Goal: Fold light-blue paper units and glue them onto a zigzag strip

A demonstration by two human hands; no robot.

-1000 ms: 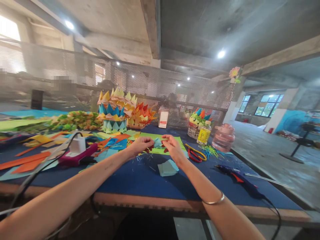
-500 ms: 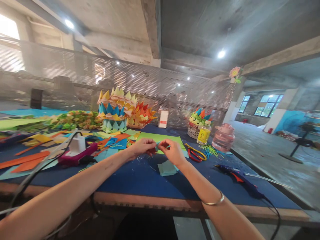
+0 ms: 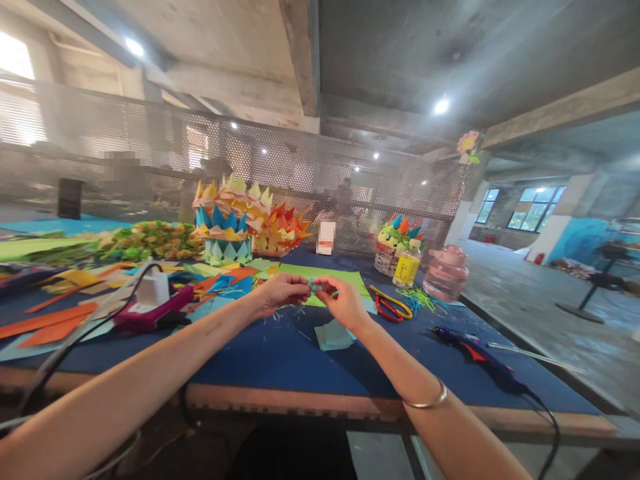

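Note:
My left hand [image 3: 281, 292] and my right hand [image 3: 341, 301] meet above the blue table [image 3: 280, 360], both pinched on one small light-blue folded paper piece [image 3: 317, 286]. Most of the piece is hidden by my fingers. Just below my hands a small stack of light-blue paper squares [image 3: 334, 335] lies on the table. A green paper sheet [image 3: 325, 277] lies right behind my hands.
Red and yellow scissors [image 3: 387, 306] lie right of my hands, a blue glue gun [image 3: 475, 357] further right. A yellow bottle [image 3: 407, 266], a pink jar [image 3: 446, 275], paper spike baskets [image 3: 235, 220] and a white charger [image 3: 153, 288] with orange paper strips [image 3: 50, 320] stand around.
My hands have drawn closer together and the blue paper piece, spread between them a second ago, is now folded small between my fingertips.

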